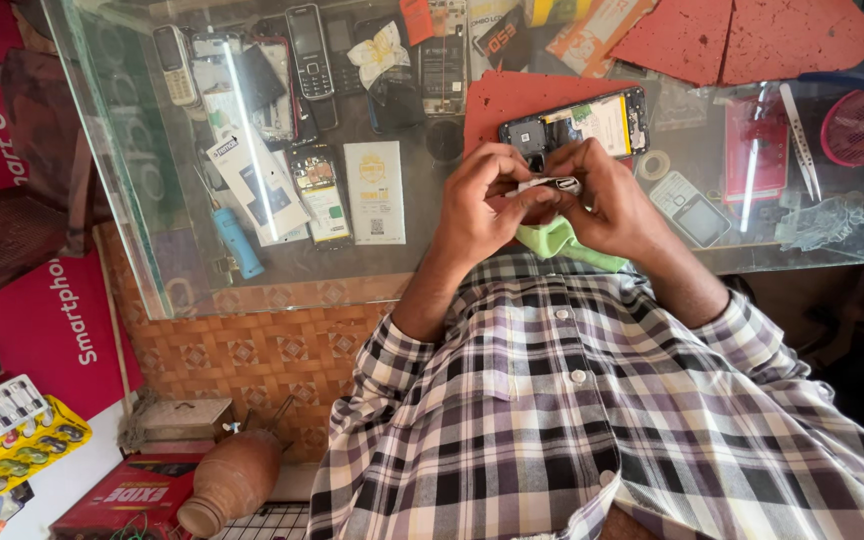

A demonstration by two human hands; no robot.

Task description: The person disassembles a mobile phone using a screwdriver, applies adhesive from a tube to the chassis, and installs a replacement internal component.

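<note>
Both hands, left hand (pixel 487 205) and right hand (pixel 607 200), have fingers pinched on a small silvery part (pixel 552 185) over a green cloth (pixel 552 240), just below the opened phone (pixel 574 125); seemingly wiping it, needing a steady grip

Green cloth (pixel 552 240), red mat (pixel 512 100) — shirt (pixel 572 420) checked purple, black, white.

Illumination is bright, even daylight with warm colour. The glass counter (pixel 132 170) carries strong glare: a white streak crosses the upper left of the frame and a shorter one lies at upper right. Reflections veil the phones (pixel 307 50) under the glass. Shadows are soft and short. Focus is sharp at centre. Wide-angle distortion bends the counter edges; the checked shirt (pixel 592 410) looms large at bottom.
</note>
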